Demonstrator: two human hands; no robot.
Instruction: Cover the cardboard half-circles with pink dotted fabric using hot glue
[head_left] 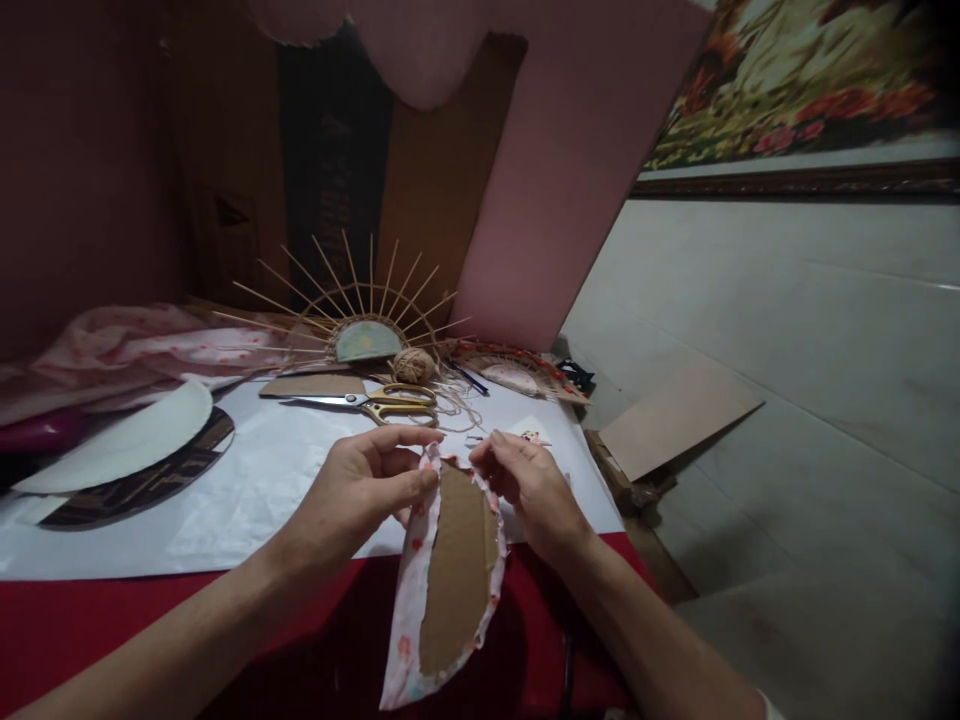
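My left hand (pixel 367 490) pinches the top end of a half-round cardboard piece (pixel 459 560), thumb in front. Pink-and-white fabric with red spots (pixel 409 620) is folded over the edges of that piece, gathered along its curved side. At its top right, my right hand (pixel 529 490) has its thumb and fingers closed together near the fabric edge. What lies between those fingertips is too small to make out. Gold-handled scissors (pixel 401 402) lie just beyond my hands, beside a ball of twine (pixel 413 366).
A half-round frame of thin sticks (pixel 367 340) stands at the back. On the left are a white half-disc (pixel 142 445), a dark patterned piece (pixel 150 490) and crumpled spotted cloth (pixel 165 335). A trimmed half-round piece (pixel 514 376) lies back right. Tall pink cardboard (pixel 555 200) rises behind.
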